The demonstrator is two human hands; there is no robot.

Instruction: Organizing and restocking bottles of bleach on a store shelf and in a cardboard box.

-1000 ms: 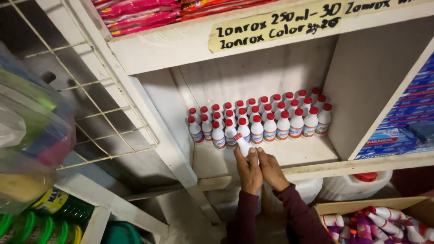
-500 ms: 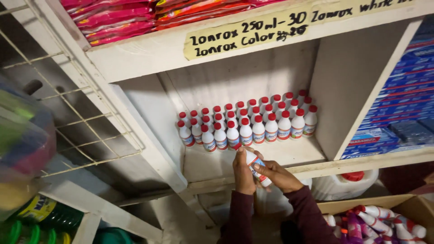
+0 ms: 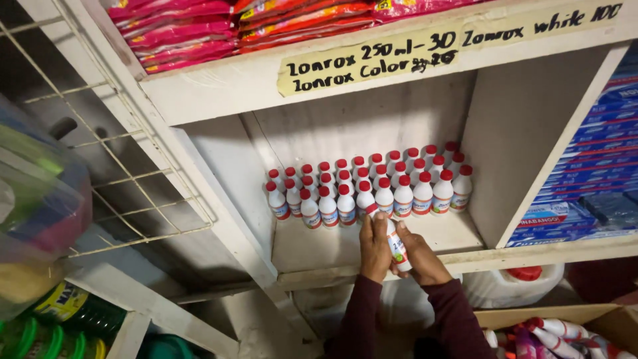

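Both my hands grip one small white bottle with a red cap (image 3: 395,242), tilted, just in front of the white shelf (image 3: 312,249). My left hand (image 3: 375,247) wraps its left side and touches the cap end. My right hand (image 3: 420,256) holds its lower right side. Behind them, several matching red-capped white bottles (image 3: 372,189) stand in rows at the back of the shelf compartment.
Pink and orange packets (image 3: 199,30) lie on the shelf above. Blue boxes (image 3: 588,193) fill the compartment to the right. A wire rack (image 3: 119,166) hangs at left. A cardboard box of more bottles (image 3: 558,336) sits at lower right, beside a white jug (image 3: 518,286).
My hands and the bottle stay by the shelf's front edge. The bottle, held more upright before, is now tilted with its cap toward the rows. The view has shifted downward a little.
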